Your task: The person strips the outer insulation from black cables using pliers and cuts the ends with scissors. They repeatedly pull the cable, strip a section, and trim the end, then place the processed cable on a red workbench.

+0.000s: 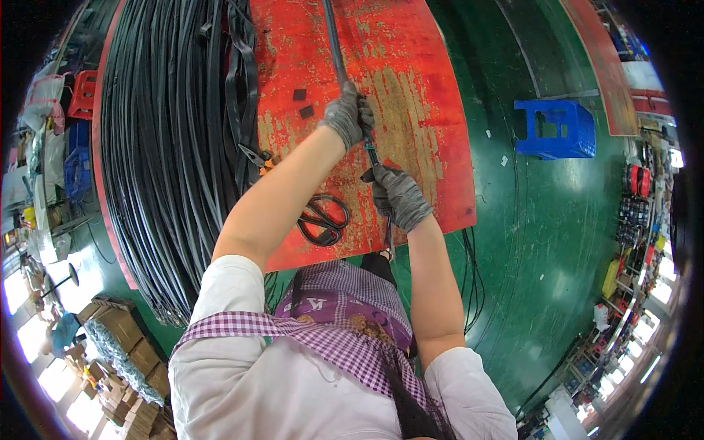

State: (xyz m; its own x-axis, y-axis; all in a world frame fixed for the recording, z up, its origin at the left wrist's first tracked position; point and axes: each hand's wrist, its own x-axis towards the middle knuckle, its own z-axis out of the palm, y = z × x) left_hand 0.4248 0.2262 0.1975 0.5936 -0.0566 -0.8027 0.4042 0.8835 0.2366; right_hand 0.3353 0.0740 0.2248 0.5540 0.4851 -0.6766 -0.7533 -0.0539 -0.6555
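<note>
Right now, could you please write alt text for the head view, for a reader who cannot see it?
Seen from above, a person's gloved left hand and right hand grip a thin black strip stretched over a worn red table. Black scissors lie by the forearm, beside a large bundle of black strips.

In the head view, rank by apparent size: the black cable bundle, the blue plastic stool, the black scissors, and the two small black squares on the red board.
1. Black cable bundle, by far the largest.
2. Blue plastic stool.
3. Black scissors, though they lie nearer the camera than the stool.
4. Small black squares, both look alike.
</note>
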